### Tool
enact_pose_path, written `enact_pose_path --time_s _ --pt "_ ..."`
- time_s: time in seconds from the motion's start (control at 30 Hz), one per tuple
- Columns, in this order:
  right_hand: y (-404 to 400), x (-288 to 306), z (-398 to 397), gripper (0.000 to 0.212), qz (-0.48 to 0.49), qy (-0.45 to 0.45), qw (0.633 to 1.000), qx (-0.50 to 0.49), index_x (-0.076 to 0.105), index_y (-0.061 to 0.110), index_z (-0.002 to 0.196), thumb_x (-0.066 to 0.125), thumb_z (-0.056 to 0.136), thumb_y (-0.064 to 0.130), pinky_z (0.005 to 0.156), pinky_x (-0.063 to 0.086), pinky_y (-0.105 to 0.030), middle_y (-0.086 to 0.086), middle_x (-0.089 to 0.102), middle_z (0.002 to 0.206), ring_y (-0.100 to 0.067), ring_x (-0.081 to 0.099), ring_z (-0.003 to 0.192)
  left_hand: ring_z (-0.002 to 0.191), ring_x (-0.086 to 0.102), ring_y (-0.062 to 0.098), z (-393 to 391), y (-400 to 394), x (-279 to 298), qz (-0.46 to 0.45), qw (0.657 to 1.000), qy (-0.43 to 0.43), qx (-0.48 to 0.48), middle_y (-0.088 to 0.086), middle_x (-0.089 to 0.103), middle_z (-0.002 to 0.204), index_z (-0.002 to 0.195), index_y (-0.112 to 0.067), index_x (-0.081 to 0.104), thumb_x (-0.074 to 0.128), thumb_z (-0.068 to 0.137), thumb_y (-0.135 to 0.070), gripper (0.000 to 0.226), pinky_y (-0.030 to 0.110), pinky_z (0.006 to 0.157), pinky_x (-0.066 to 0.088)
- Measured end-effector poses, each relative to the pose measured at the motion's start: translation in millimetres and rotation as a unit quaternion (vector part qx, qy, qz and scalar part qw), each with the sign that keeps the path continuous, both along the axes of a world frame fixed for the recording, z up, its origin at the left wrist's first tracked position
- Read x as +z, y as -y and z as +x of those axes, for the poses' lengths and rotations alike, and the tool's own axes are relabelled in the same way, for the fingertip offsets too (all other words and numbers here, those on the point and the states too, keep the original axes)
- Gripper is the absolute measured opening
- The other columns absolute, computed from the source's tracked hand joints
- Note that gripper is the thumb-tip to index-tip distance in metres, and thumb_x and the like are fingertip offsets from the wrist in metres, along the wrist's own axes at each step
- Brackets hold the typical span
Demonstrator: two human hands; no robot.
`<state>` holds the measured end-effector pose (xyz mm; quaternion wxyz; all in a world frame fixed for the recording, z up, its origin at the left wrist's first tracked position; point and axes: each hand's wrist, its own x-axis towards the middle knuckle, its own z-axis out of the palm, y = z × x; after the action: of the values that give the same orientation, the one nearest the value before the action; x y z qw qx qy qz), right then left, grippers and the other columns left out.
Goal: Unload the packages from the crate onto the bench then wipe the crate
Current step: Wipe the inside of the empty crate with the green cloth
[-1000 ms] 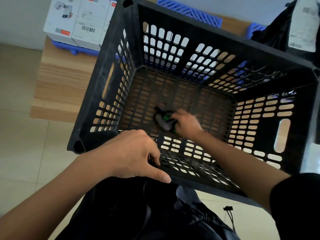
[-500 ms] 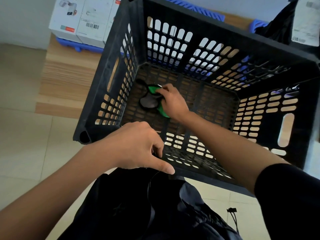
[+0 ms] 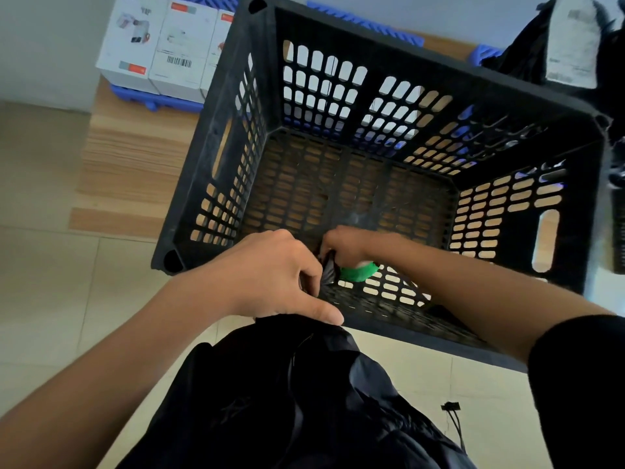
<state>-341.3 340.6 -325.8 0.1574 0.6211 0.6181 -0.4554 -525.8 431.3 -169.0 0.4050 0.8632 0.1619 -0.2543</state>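
Note:
A black slatted crate stands on the wooden bench, tilted toward me, with no packages inside. My left hand grips the crate's near rim, fingers curled over the edge and thumb outside. Inside, my right hand grips a green and dark cloth and presses it against the near wall close to the floor. White packages sit on the bench at the far left.
A blue plastic pallet lies under the white packages. A black bag with a white label is at the far right. Tiled floor lies left of the bench. My dark clothing fills the lower middle.
My right hand has swept the cloth from the far left of the crate floor back to the near wall. My left hand has kept its hold on the rim.

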Motion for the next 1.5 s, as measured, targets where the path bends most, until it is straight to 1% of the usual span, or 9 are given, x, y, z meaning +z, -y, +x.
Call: enact_pose_path --time_s 0.2,0.47,0.63,0.77,0.93,1.07,1.3,1.4,1.5 --pt "7.4 42.3 39.0 0.055 0.131 0.007 0.97 -0.207 0.074 0.016 0.119 0.047 0.079 -0.011 0.102 0.045 -0.029 -0.006 0.073 0.121 -0.024 0.062 0.118 0.08 0.063 -0.004 -1.6 1.5 -1.5 0.005 1.0 0.015 0.002 -0.023 0.068 0.081 0.093 -0.045 0.072 0.058 0.056 -0.098 0.066 0.027 0.076 0.055" --pt "22.4 87.0 38.9 0.046 0.194 0.016 0.934 -0.301 0.07 0.023 0.126 0.055 0.092 -0.003 0.098 0.051 -0.035 -0.001 0.072 0.12 -0.02 0.063 0.114 0.093 0.062 -0.002 -3.6 4.3 0.9 0.026 0.997 0.066 -0.02 -0.026 0.067 0.096 0.116 -0.046 0.068 0.05 0.058 -0.096 0.079 0.035 0.085 0.056" --pt "36.7 115.1 37.4 0.042 0.257 -0.001 0.889 -0.379 0.071 0.026 0.123 0.058 0.092 0.002 0.09 0.047 -0.024 0.007 0.07 0.117 -0.01 0.061 0.107 0.089 0.062 -0.007 -8.9 3.8 7.3 0.046 0.989 0.138 0.003 -0.026 0.069 0.092 0.114 -0.04 0.072 0.05 0.08 -0.079 0.056 0.032 0.082 0.056" --pt "51.4 126.1 34.1 0.037 0.299 -0.005 0.85 -0.434 0.073 0.029 0.117 0.062 0.092 0.004 0.068 0.043 -0.006 0.014 0.068 0.103 -0.003 0.061 0.092 0.089 0.065 -0.003 -16.7 -6.7 8.1 0.079 0.978 0.186 0.046 -0.019 0.072 0.097 0.117 -0.035 0.073 0.056 0.094 -0.056 0.036 0.035 0.082 0.058" --pt "63.6 128.9 21.1 0.033 0.313 -0.015 0.827 -0.466 0.074 0.028 0.114 0.065 0.09 0.006 0.076 0.049 -0.016 0.016 0.068 0.097 0.001 0.061 0.093 0.091 0.065 0.0 -29.2 -14.3 5.1 0.103 0.972 0.201 0.057 -0.012 0.073 0.103 0.122 -0.032 0.072 0.058 0.096 -0.048 0.033 0.031 0.082 0.058" --pt "65.3 128.4 12.1 0.033 0.313 -0.011 0.821 -0.477 0.073 0.029 0.114 0.066 0.09 0.007 0.074 0.047 -0.014 0.017 0.067 0.097 0.005 0.059 0.092 0.091 0.065 0.003 -37.4 -12.1 -1.7 0.119 0.976 0.174 0.05 -0.015 0.072 0.102 0.122 -0.037 0.07 0.054 0.096 -0.054 0.035 0.037 0.081 0.059" --pt "60.5 138.1 0.2 0.019 0.353 -0.022 0.808 -0.471 0.073 0.03 0.104 0.078 0.087 0.023 0.075 0.05 -0.017 0.016 0.07 0.096 0.003 0.063 0.094 0.082 0.065 -0.002 -38.7 -11.8 0.3 0.097 0.961 0.234 0.108 -0.026 0.064 0.085 0.118 -0.031 0.074 0.065 0.096 -0.039 0.025 0.037 0.077 0.06" --pt "56.0 150.7 -6.7 0.017 0.402 -0.028 0.793 -0.457 0.07 0.038 0.094 0.081 0.084 0.032 0.067 0.043 -0.004 0.029 0.068 0.089 0.012 0.062 0.089 0.092 0.067 0.001 -30.6 -16.9 6.9 0.099 0.952 0.26 0.128 -0.015 0.072 0.099 0.125 -0.027 0.07 0.068 0.095 -0.035 0.032 0.039 0.084 0.06" --pt "49.3 165.0 -12.6 0.019 0.446 -0.008 0.786 -0.427 0.067 0.044 0.09 0.083 0.08 0.042 0.068 0.039 -0.003 0.039 0.063 0.087 0.016 0.057 0.09 0.122 0.058 0.014 -13.1 -22.5 15.6 0.146 0.931 0.308 0.129 -0.004 0.067 0.13 0.139 -0.023 0.06 0.075 0.09 -0.034 0.052 0.042 0.103 0.05"
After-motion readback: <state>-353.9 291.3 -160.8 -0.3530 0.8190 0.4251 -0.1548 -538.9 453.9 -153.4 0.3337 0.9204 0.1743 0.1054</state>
